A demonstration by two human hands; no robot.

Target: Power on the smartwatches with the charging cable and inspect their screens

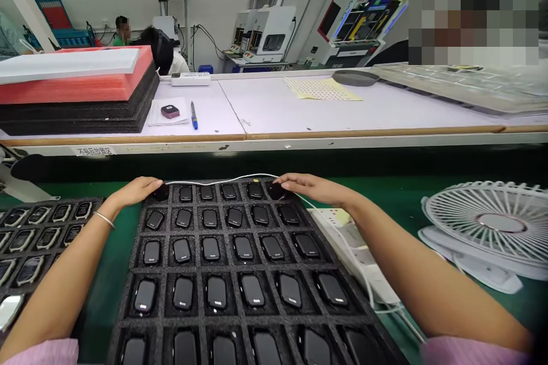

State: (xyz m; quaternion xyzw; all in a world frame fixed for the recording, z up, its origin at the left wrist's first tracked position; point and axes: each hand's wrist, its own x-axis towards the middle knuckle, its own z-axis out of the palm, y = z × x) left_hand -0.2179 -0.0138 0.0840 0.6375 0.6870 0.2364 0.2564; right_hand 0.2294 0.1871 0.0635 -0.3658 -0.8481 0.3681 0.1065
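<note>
Showed, on the near side of the left hand (139,189) and right hand (310,187), a black foam tray (165,271) with black, rounded-rectangular, glossy devices (210,249) in separate cells, probably to prevent rubbing. Rested both hands, half-curled, at the far corners, perhaps for steadiness; could not tell of any grip under the fingers. Ran a thin white cable (259,174) between the hands. Included, beyond the left hand, a black-and-red foam-sheet stack (77,88).
</note>
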